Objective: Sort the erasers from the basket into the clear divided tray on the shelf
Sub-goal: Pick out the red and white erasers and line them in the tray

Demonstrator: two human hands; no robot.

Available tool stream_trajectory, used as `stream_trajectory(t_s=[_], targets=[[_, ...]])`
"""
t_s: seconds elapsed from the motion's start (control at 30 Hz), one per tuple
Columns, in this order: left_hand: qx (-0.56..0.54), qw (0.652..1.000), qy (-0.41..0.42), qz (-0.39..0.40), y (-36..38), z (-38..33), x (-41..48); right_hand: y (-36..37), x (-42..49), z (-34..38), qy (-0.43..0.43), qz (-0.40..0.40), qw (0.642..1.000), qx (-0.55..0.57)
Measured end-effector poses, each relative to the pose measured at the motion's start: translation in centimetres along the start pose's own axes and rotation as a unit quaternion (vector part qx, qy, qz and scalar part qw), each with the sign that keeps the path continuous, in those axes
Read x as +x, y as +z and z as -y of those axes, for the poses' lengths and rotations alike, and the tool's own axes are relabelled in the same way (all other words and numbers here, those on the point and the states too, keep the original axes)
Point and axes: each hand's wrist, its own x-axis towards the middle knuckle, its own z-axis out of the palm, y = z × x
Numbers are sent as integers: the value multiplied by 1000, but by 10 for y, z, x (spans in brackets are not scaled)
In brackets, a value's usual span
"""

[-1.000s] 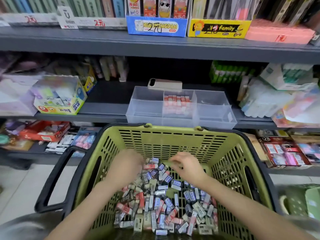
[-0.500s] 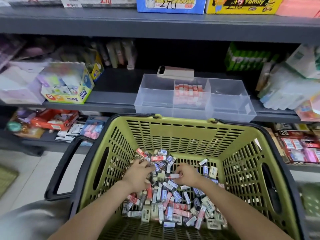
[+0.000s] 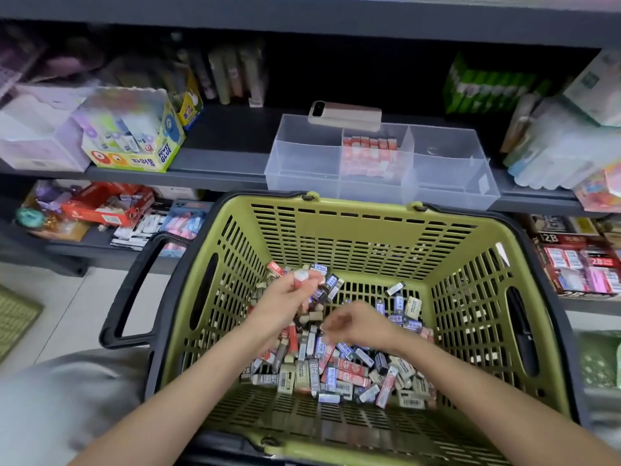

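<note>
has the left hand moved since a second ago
Yes. The left hand has lifted off the eraser pile toward the basket's far wall, its fingers now pinching a red eraser.

Erasers [image 3: 339, 361] in basket [image 3: 363, 237]; tray [image 3: 302, 163] on shelf [image 3: 215, 156] behind basket.

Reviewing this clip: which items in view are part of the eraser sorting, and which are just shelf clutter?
Part of the job:
- green basket
- loose erasers in it
- clear divided tray, red erasers in its middle compartment
- left hand, holding red erasers
- right hand, blurred

Just lying about:
- phone on the tray's back rim
- glue box
- green packs
</note>
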Motion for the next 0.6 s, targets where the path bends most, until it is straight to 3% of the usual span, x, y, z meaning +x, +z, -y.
stream_trajectory(t_s=[0.03,0.1,0.2,0.3,0.43,0.6], targets=[[7,1000,1,-2,-4,0,-2,4,-2,-11,25,16,991,-134],[-3,1000,-8,7,-13,2,-7,15,-5,-32,59,36,936,-346],[-31,999,-9,7,-19,4,-15,34,-4,-45,49,38,885,-462],[-60,998,-2,-5,-24,3,-20,42,-5,-54,29,0,879,-476],[-78,997,-9,-27,-25,-3,-18,49,-15,-68,81,-22,922,-379],[-63,998,3,-7,-17,-8,-16,62,-15,-80,108,-43,945,-304]])
